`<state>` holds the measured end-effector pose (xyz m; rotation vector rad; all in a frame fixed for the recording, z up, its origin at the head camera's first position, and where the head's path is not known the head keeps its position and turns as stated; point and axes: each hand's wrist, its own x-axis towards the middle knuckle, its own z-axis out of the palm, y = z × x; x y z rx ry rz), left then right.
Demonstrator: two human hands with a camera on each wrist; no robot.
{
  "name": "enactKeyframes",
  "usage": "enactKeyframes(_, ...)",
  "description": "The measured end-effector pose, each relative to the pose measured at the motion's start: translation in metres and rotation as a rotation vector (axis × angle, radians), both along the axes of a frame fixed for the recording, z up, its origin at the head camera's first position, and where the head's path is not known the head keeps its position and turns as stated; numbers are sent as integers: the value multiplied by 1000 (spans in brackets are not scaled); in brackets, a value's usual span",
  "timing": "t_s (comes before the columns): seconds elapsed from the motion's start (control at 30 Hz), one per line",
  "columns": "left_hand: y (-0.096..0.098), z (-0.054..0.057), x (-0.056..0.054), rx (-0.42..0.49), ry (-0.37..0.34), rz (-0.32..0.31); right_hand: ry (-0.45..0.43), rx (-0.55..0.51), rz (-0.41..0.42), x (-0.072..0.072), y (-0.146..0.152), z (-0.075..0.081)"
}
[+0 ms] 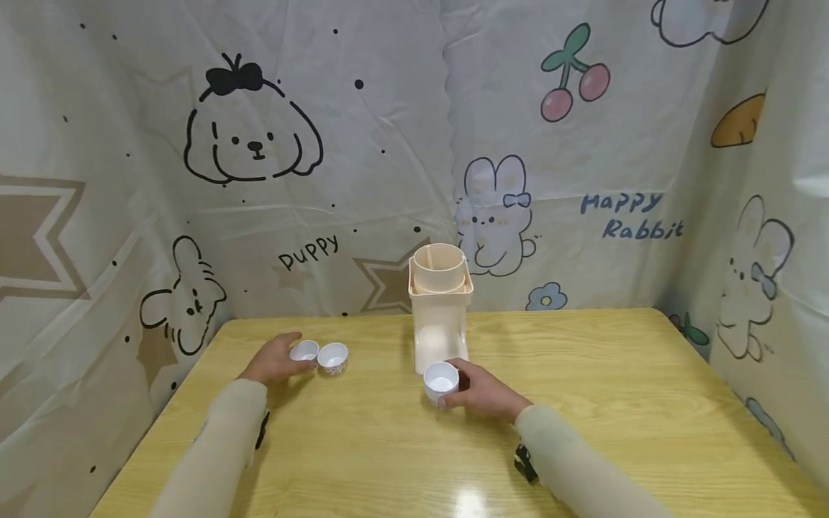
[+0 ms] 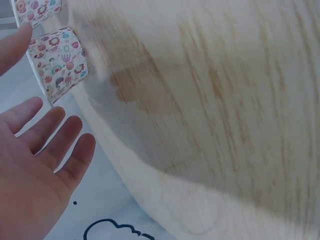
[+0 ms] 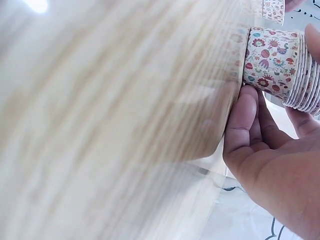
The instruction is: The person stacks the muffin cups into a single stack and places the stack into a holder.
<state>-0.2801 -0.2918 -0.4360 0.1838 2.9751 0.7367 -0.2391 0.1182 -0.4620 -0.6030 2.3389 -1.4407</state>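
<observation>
Two small white paper cups with a floral print stand side by side on the left, the outer cup (image 1: pixel 304 351) and the inner cup (image 1: pixel 333 357). My left hand (image 1: pixel 278 361) is at the outer cup, its fingers extended and spread, as the left wrist view shows; the thumb (image 2: pixel 17 47) overlaps a printed cup wall (image 2: pixel 59 62) there. In front of the beige holder, my right hand (image 1: pixel 486 388) grips a stack of paper cups (image 1: pixel 441 380). Several nested rims show on that stack in the right wrist view, with curled fingers (image 3: pixel 245 112) beneath and beside it.
Upright near the table's back edge stands a beige plastic holder (image 1: pixel 430 309) with a round tube (image 1: pixel 439 267) on top. The light wood table (image 1: pixel 363 453) reaches a patterned fabric backdrop (image 1: pixel 388 180) behind and at both sides.
</observation>
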Motion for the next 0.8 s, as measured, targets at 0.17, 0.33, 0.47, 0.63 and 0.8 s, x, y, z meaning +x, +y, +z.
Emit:
enactKeyframes(0.17, 1, -9, 2, 18, 21, 26, -1, 17, -4, 3, -1, 1)
enactKeyframes(0.33, 0, -13, 1, 24, 37, 46, -9, 24, -14, 4, -2, 2)
enactKeyframes(0.47, 1, -13, 0, 11, 59, 54, -5, 18, -6, 2, -1, 3)
enactKeyframes(0.63, 2, -13, 2, 23, 69, 80, -12, 19, -5, 2, 0, 2)
enactKeyframes(0.8, 1, -9, 5, 35, 76, 106, -13, 18, -6, 1, 0, 0)
